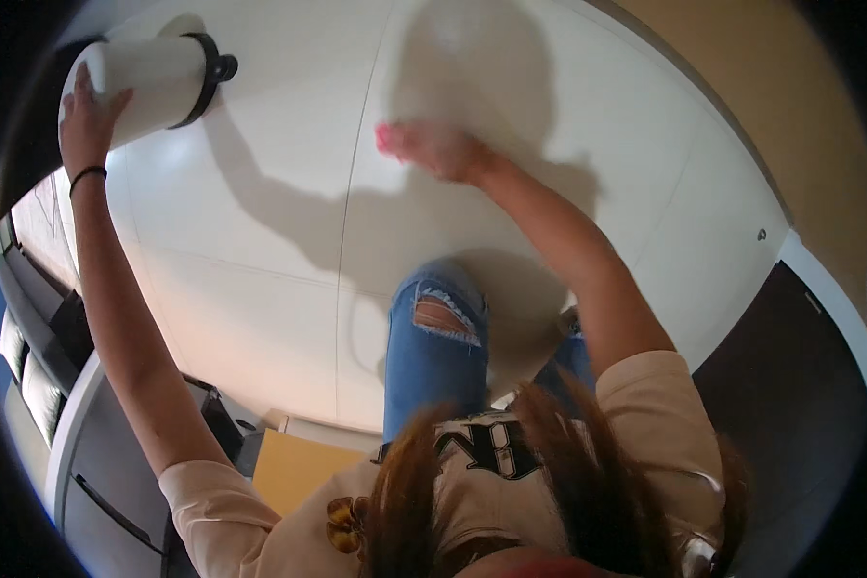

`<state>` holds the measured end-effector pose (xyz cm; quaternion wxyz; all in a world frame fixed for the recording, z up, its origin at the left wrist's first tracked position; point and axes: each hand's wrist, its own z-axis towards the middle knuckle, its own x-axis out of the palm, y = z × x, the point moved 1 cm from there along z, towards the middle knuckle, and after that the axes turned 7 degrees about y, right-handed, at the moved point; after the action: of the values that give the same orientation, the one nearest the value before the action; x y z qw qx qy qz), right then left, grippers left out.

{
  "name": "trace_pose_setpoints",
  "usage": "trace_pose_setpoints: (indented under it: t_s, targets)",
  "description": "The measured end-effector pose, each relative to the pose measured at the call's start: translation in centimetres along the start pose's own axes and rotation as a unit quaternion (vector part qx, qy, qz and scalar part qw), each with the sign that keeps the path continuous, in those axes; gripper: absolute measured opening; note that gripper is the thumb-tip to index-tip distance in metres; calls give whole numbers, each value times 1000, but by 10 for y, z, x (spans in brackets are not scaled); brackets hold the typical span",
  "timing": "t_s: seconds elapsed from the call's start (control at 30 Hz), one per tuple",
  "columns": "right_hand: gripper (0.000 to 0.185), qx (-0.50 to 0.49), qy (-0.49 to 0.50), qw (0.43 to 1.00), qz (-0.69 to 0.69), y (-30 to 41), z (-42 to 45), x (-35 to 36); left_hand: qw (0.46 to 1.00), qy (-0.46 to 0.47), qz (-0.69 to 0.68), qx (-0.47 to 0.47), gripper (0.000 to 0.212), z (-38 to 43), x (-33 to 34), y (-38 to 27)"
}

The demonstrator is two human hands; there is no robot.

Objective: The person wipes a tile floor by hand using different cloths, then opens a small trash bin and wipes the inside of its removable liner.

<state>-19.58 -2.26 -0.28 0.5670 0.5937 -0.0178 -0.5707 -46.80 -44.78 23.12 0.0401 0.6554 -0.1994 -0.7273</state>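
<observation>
My left hand (87,126) rests with spread fingers against the side of a white cylindrical bin (152,76), which looks like a pedal bin. A black ring (206,79) runs round its base, and a black pedal (225,67) juts out there. Farther right, my right hand (444,148) is blurred over the pale tiled floor (289,137). Pinched in its fingers is a small pink thing (389,139), perhaps a cloth or sponge; most of it is hidden by the hand. Whether it touches the floor I cannot tell.
My bent knee in ripped jeans (437,361) is over the floor in front of me. A brown surface (787,94) borders the tiles at upper right, and a dark panel (780,383) lies below it. Lower left are a grey drawer unit (115,462), pillows (40,390) and a yellow board (296,469).
</observation>
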Motion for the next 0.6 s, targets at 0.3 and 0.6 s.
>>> trace_pose_setpoints:
  t_s: [0.3,0.6]
  targets:
    - [31,163,506,831,163,116,-337,-79,997,40,-27,54,62,-3,28,10]
    - [22,813,361,448,87,190,-592,-303,995,67,-28,63,60,-29,-6,6]
